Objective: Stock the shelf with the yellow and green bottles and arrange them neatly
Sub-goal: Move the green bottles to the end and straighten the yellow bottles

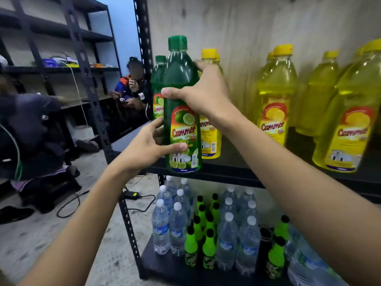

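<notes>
A tall green bottle (182, 79) with a green cap and a lime label stands upright at the front left edge of the black shelf (231, 172). My right hand (204, 93) wraps its upper body, and my left hand (148, 145) grips its lower part by the label. A second green bottle (157, 79) stands just behind it to the left. A yellow bottle (210, 139) is right behind the held one. More yellow bottles (275, 96) stand in rows along the shelf to the right, the nearest (348, 120) at the far right front.
The shelf below holds clear water bottles (177, 226) and small bright-green bottles with black caps (209, 250). A black upright post (144, 48) bounds the shelf on the left. People sit on the floor at left, near cables (142, 203) and another dark rack (61, 38).
</notes>
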`<action>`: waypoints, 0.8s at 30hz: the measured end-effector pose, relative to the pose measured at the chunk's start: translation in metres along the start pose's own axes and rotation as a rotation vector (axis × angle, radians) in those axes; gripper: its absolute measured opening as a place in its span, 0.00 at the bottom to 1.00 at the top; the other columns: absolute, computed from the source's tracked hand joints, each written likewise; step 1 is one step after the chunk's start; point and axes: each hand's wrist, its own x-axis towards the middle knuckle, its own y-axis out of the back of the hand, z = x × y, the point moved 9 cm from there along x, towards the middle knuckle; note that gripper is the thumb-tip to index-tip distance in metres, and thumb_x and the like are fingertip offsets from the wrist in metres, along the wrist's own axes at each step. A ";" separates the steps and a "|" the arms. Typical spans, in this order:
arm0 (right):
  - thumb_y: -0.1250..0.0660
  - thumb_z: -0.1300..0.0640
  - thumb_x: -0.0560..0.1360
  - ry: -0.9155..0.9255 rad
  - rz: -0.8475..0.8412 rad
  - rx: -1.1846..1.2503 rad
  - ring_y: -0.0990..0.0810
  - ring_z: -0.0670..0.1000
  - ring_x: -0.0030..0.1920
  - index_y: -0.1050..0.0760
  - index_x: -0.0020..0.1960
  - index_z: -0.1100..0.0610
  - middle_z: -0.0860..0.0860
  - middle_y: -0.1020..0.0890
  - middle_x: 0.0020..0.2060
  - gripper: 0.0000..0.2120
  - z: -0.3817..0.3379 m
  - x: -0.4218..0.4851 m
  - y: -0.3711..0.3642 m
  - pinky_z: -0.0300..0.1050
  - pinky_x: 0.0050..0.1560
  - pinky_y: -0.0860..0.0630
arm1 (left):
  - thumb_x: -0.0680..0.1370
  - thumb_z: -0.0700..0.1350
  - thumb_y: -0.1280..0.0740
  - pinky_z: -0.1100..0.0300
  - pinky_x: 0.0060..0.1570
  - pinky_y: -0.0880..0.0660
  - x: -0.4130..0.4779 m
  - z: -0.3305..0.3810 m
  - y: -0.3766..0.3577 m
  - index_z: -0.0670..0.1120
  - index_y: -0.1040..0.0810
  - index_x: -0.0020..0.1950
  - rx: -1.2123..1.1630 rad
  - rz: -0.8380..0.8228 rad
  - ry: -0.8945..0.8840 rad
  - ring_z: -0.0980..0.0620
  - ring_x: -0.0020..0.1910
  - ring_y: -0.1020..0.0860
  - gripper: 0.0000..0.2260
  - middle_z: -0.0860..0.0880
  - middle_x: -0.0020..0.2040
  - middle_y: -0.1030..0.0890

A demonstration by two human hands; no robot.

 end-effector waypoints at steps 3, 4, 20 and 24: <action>0.19 0.42 0.56 0.011 0.011 -0.025 0.18 0.46 0.50 0.22 0.55 0.48 0.43 0.16 0.49 0.30 -0.006 0.016 -0.036 0.45 0.53 0.21 | 0.66 0.40 0.24 0.57 0.51 0.19 0.011 -0.004 0.027 0.44 0.28 0.68 -0.015 -0.006 -0.019 0.50 0.57 0.17 0.31 0.46 0.57 0.17; 0.19 0.41 0.56 0.010 0.024 -0.032 0.18 0.47 0.51 0.22 0.57 0.49 0.43 0.16 0.51 0.32 -0.006 0.022 -0.046 0.46 0.54 0.21 | 0.67 0.40 0.24 0.58 0.52 0.19 0.017 -0.008 0.036 0.45 0.28 0.68 -0.007 -0.013 -0.016 0.51 0.57 0.17 0.31 0.46 0.57 0.17; 0.20 0.39 0.57 0.005 0.154 -0.119 0.19 0.55 0.56 0.29 0.65 0.49 0.51 0.19 0.56 0.41 0.021 0.075 -0.132 0.49 0.53 0.20 | 0.67 0.37 0.24 0.51 0.60 0.22 0.091 -0.070 0.100 0.45 0.31 0.73 -0.099 -0.109 0.063 0.44 0.64 0.22 0.36 0.41 0.64 0.20; 0.22 0.38 0.60 0.029 0.124 -0.197 0.20 0.57 0.58 0.34 0.67 0.51 0.54 0.21 0.59 0.42 0.025 0.075 -0.133 0.48 0.51 0.20 | 0.70 0.36 0.25 0.50 0.60 0.23 0.086 -0.075 0.096 0.50 0.30 0.71 -0.133 -0.073 0.033 0.45 0.63 0.21 0.31 0.43 0.63 0.20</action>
